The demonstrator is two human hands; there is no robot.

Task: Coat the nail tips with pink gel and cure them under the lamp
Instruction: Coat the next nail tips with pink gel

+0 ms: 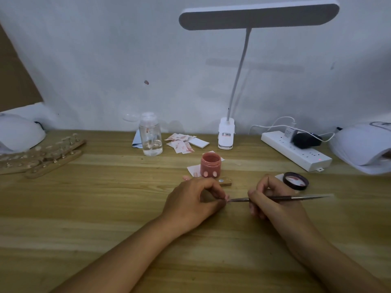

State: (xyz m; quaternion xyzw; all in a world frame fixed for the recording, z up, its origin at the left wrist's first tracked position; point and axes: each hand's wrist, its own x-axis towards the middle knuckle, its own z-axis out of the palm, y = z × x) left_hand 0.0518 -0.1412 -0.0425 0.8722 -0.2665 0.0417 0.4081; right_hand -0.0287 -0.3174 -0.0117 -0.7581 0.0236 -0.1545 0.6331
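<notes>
My left hand (pixel 193 200) pinches a small pink nail tip (pixel 226 198) between thumb and fingers, low over the wooden table. My right hand (pixel 268 203) grips a thin brush (pixel 281 198) like a pen, and the brush's tip touches the nail tip. Just behind my left hand stands an open jar of pink gel (pixel 210 165), with its dark lid (pixel 295 180) lying upturned to the right. A short wooden holder (pixel 225 182) lies between the jar and my left hand. White curing lamps sit at the far left (pixel 20 132) and far right (pixel 364 144).
Wooden nail-tip stands (pixel 42 156) lie at the left. A clear pump bottle (pixel 150 135), stained wipes (pixel 183 142), a clip-on desk lamp (pixel 226 134) and a white power strip (pixel 296 152) with plugs line the back by the wall.
</notes>
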